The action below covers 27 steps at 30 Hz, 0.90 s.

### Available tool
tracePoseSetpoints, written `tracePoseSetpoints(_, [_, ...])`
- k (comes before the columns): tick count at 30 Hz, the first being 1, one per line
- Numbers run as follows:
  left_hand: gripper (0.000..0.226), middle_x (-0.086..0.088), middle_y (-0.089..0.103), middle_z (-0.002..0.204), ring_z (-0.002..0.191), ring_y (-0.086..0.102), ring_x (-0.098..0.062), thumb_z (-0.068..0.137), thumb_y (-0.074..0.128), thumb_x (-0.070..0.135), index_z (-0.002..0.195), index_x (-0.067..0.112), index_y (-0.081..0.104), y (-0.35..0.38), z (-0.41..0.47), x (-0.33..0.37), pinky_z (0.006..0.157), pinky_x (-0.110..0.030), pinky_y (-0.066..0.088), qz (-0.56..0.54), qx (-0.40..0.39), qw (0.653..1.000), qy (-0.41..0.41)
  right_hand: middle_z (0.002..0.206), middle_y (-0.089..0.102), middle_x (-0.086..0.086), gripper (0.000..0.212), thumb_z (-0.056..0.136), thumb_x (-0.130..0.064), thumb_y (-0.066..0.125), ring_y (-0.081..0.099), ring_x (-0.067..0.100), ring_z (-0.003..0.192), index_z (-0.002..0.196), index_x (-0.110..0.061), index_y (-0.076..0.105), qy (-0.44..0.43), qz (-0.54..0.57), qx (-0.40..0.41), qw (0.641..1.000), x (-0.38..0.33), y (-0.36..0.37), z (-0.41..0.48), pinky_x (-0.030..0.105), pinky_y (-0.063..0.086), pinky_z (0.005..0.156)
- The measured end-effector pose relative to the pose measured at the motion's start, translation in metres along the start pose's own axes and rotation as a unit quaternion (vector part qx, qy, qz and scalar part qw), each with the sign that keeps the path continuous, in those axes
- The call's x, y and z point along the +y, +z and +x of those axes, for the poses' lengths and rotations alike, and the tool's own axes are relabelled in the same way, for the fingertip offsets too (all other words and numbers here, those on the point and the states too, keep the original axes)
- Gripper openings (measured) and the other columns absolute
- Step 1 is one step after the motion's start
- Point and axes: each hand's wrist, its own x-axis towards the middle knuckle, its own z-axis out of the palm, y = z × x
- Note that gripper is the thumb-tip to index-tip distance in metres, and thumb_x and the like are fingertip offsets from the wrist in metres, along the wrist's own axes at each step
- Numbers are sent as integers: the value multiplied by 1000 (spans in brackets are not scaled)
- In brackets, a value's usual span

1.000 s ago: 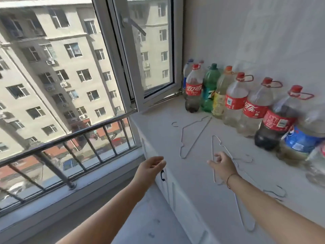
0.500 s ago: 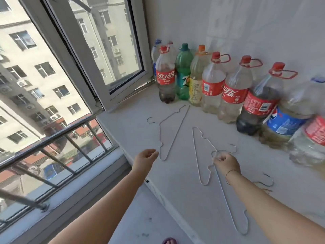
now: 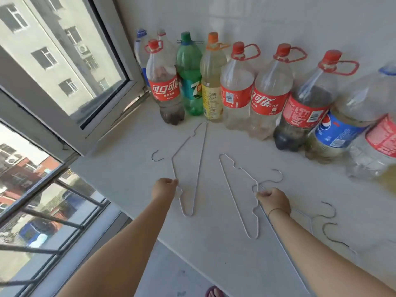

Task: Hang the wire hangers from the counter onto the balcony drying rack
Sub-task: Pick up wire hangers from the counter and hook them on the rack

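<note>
Several thin wire hangers lie flat on the white counter (image 3: 214, 249). The left hanger (image 3: 200, 159) points toward the bottles, its hook at the left. My left hand (image 3: 164, 187) touches its near arm with the fingertips pinched on the wire. The middle hanger (image 3: 232, 196) lies beside it. My right hand (image 3: 273, 200) is closed on that hanger's neck, just below its hook. Two more hanger hooks (image 3: 329, 211) show to the right of my right forearm, their frames partly hidden under the arm. No drying rack is in view.
A row of large plastic bottles (image 3: 235, 88) lines the back wall. An open window sash (image 3: 70, 97) leans in at the left, with a metal railing (image 3: 53, 213) below it. The counter's front edge runs diagonally under my arms, with floor beneath.
My left hand has reached forward and closed its fingertips on the left hanger's wire. My right hand stays on the middle hanger's neck. The view has tilted further down.
</note>
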Motion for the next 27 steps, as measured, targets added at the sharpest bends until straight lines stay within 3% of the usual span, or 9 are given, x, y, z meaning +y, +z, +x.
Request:
tracePoseSetpoints(6, [27,-4,58,55,60,57,-24,81,64,23,56,13,62,13,28,4,61,-23,41,51,3,998,-38,95,70,8,17,78,-31,61,62,33,93,85,-17,65,31,-15,62,997,-1,10,8,35,44,81])
tracePoseSetpoints(11, [12,-6,55,57,64,59,-27,76,63,14,68,5,62,14,33,10,57,-24,39,85,6,995,-60,93,70,7,9,77,-31,58,62,32,94,76,-22,61,38,-58,68,995,-6,14,10,32,39,78])
tracePoseSetpoints(14, [14,-6,54,56,54,52,-22,77,63,14,69,4,57,13,35,11,49,-23,37,70,8,995,-67,93,69,10,14,79,-28,57,62,32,94,68,-20,56,48,-59,58,995,-9,13,12,31,35,77])
tracePoseSetpoints(16, [14,-4,55,53,51,53,-20,79,61,15,74,2,62,10,34,12,48,-22,37,56,14,996,-67,90,69,9,12,79,-29,57,62,32,92,75,-19,62,47,-58,51,996,-10,12,13,31,34,76])
tracePoseSetpoints(19, [21,-5,63,55,53,59,-23,82,56,12,71,-1,68,6,35,10,58,-27,51,-1,3,997,-71,79,64,13,16,82,-27,55,59,33,80,74,-14,61,35,-46,50,997,-12,12,13,32,39,72])
tracePoseSetpoints(21, [20,-7,62,61,53,56,-22,88,52,8,73,2,64,5,34,8,57,-28,50,-64,-17,995,-71,66,58,13,25,84,-23,52,53,31,67,64,-9,53,24,-13,45,999,-15,11,12,31,40,62])
tracePoseSetpoints(23, [13,-9,60,65,53,53,-19,92,50,6,87,3,62,2,31,6,53,-24,47,-141,-32,987,-71,56,52,11,31,84,-23,54,53,31,62,59,-5,53,15,22,34,999,-17,11,10,31,39,56])
tracePoseSetpoints(27, [12,-9,62,70,59,56,-16,91,58,9,94,0,66,-6,23,5,61,-23,51,-227,-48,971,-61,58,60,10,12,78,-7,60,56,27,59,69,-1,66,-18,154,-17,988,-22,9,3,32,48,65])
